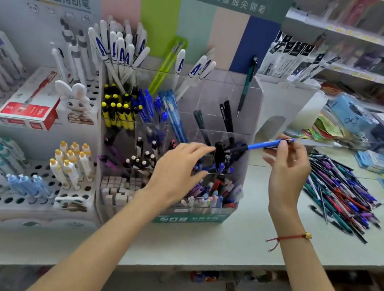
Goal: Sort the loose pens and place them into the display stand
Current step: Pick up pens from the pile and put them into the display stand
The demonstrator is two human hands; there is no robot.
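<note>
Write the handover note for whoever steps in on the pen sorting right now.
Right hand: pinching a blue pen, dark tip pointing left over the clear display stand.
Left hand: open, empty, fingers at the stand's middle-right compartment among dark pens.
Done: many stand compartments already hold pens grouped by type.
Left: drop the blue pen into a matching compartment; a big mixed pile of loose pens lies on the counter right of the stand, unsorted.
</note>
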